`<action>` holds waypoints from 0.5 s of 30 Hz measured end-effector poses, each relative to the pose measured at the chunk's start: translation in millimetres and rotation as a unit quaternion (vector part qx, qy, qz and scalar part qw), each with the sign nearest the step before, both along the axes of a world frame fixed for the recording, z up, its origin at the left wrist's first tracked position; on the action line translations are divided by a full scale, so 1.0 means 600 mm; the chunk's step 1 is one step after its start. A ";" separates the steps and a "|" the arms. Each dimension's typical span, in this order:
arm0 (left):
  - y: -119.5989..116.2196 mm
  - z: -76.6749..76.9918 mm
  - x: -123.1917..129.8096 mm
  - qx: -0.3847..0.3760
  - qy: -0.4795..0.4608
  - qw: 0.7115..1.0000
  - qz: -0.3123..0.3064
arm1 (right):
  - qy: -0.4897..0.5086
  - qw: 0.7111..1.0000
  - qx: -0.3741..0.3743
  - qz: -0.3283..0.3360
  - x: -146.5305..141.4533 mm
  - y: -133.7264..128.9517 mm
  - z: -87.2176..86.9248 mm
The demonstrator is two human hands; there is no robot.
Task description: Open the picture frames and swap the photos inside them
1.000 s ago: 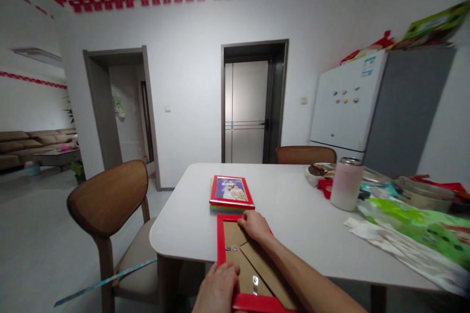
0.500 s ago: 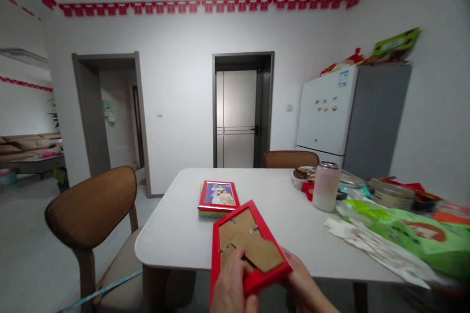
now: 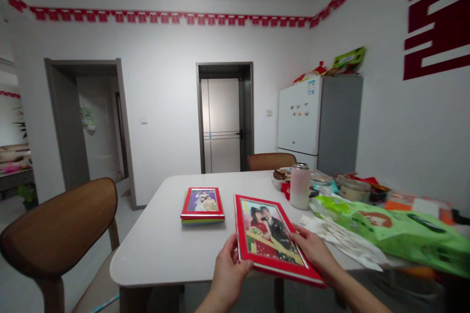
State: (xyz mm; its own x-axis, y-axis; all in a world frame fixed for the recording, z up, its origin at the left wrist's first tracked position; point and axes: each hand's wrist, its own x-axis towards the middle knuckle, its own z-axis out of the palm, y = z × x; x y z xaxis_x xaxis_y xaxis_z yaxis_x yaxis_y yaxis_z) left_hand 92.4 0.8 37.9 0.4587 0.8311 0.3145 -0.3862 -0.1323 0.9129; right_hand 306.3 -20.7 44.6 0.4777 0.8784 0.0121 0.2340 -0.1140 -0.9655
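Note:
A red picture frame (image 3: 270, 232) is held tilted over the near edge of the table, its photo of a couple facing up. My left hand (image 3: 230, 269) grips its lower left corner, thumb on the front border and fingers behind. On the right side, my right hand (image 3: 316, 249) holds the edge, with fingers over the border. Beyond and to the left, a small stack of picture frames (image 3: 202, 205) lies on the table, a red one with a photo on top and a green edge below it.
On the white table (image 3: 161, 249) stand a pink tumbler (image 3: 299, 187), crumpled white tissue or cloth (image 3: 341, 239), a green plastic package (image 3: 396, 230) and a lidded tub (image 3: 353, 189). A brown chair (image 3: 62, 225) is at the left, another chair (image 3: 271, 160) at the far side.
The red frame has been turned over from its brown backing to its photo side. My left hand has moved from the backing to the left corner. The view has swung right.

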 end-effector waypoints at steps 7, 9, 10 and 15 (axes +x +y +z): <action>0.055 -0.054 0.074 0.094 0.289 0.948 0.090 | -0.198 0.980 -0.025 -0.016 0.039 0.052 0.025; 0.068 -0.054 0.081 0.101 0.306 0.941 0.108 | -0.218 0.975 -0.030 -0.025 0.028 0.057 0.022; 0.073 -0.054 0.084 0.106 0.315 0.936 0.117 | -0.224 0.974 -0.031 -0.030 0.021 0.057 0.020; 0.073 -0.048 0.093 0.132 0.354 0.913 0.155 | -0.278 0.959 -0.030 -0.048 -0.032 0.064 0.020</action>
State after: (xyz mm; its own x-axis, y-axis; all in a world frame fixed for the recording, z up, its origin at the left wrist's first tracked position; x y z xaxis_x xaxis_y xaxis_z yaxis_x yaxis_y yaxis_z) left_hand 148.3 44.5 8.9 0.3808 0.8933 0.2387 0.3812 -0.3868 0.8397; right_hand 287.2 17.6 56.6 0.4910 0.8375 0.2400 0.6962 -0.2116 -0.6859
